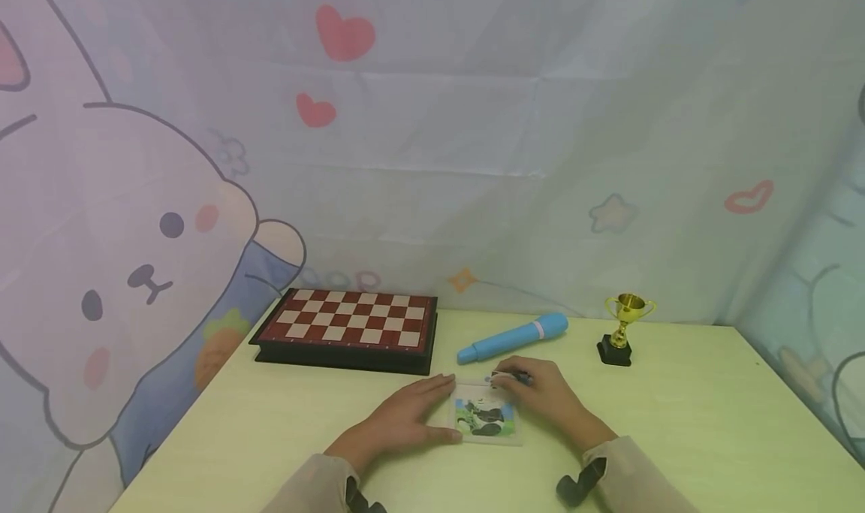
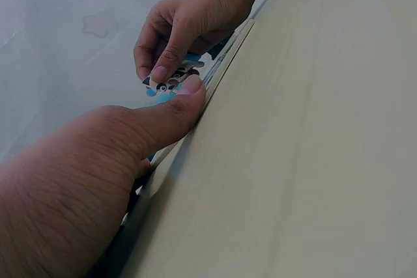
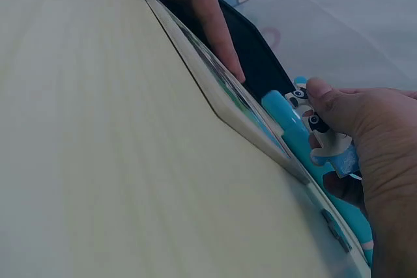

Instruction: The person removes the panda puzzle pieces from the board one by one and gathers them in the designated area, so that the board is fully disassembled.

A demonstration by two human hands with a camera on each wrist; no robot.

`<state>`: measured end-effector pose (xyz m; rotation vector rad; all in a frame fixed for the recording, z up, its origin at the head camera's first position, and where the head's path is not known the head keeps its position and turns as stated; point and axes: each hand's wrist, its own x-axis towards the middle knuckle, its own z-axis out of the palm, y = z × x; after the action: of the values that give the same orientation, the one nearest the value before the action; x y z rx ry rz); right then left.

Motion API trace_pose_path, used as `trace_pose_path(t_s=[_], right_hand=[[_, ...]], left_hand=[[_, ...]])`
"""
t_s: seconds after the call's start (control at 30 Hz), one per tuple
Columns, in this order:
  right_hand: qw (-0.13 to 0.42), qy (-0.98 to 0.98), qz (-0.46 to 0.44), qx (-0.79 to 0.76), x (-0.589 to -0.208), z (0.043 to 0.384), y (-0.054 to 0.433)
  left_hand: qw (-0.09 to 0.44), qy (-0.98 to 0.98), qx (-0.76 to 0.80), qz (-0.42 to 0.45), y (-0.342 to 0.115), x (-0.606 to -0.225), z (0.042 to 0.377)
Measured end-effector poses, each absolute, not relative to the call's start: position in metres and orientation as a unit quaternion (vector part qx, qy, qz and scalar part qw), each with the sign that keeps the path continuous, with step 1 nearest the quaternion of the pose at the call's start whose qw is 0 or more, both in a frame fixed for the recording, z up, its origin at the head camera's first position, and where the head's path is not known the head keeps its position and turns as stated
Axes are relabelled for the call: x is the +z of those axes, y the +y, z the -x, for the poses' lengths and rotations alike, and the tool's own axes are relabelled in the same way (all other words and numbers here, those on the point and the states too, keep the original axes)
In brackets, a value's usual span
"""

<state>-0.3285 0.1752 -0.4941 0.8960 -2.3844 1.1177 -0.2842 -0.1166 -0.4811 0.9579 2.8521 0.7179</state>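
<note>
A jigsaw puzzle board [image 1: 496,442] with a pale wooden border lies flat on the table, its panda picture showing green and blue. My left hand [image 1: 405,417] rests along its left side, fingers stretched to the upper left corner and thumb at the lower left one. Between thumb and fingers, my right hand [image 1: 537,389] pinches a puzzle piece [image 3: 335,151] over the board's upper right part. Panda faces and a blue patch show on that piece, also seen in the left wrist view. Under the right hand, a small dark piece [image 3: 335,229] lies near the board.
Behind my left hand sits a red-and-white chessboard box [image 1: 351,355]. A blue microphone-shaped object [image 1: 513,339] lies beyond the board. Farther right stands a gold trophy cup [image 1: 627,314] on a black base. A printed cloth [image 1: 432,220] hangs behind the table.
</note>
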Motion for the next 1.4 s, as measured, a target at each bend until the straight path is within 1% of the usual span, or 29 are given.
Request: trace_pose_path(t_s=[0.17,0.33,0.4,0.47,0.57,0.87,1.03,1.13,1.4], right_hand=[[0.152,-0.839,-0.303,0.425,-0.493,0.327,0.176],[0.121,-0.83,-0.328,0.434,-0.492,0.322,0.166],[0.119,-0.832,-0.339,0.423,-0.493,0.322,0.162],[0.125,-0.837,-0.342,0.409,-0.493,0.321,0.159],[0.151,-0.845,-0.344,0.381,-0.495,0.323,0.158],[0.203,-0.837,-0.339,0.379,-0.497,0.326,0.157],[0.232,-0.834,-0.352,0.357,-0.497,0.326,0.155],[0.228,-0.834,-0.357,0.353,-0.498,0.326,0.154],[0.181,-0.841,-0.346,0.375,-0.498,0.325,0.155]], left_hand=[[0.024,0.921,0.234,-0.31,-0.117,-0.482,0.284],[0.025,0.921,0.234,-0.312,-0.117,-0.482,0.285],[0.027,0.921,0.234,-0.311,-0.117,-0.482,0.285],[0.026,0.921,0.235,-0.31,-0.117,-0.482,0.285],[0.024,0.922,0.234,-0.309,-0.116,-0.483,0.284],[0.026,0.92,0.236,-0.312,-0.116,-0.482,0.285],[0.027,0.921,0.234,-0.311,-0.117,-0.483,0.285],[0.031,0.92,0.238,-0.31,-0.117,-0.483,0.284],[0.023,0.92,0.237,-0.312,-0.117,-0.482,0.283]])
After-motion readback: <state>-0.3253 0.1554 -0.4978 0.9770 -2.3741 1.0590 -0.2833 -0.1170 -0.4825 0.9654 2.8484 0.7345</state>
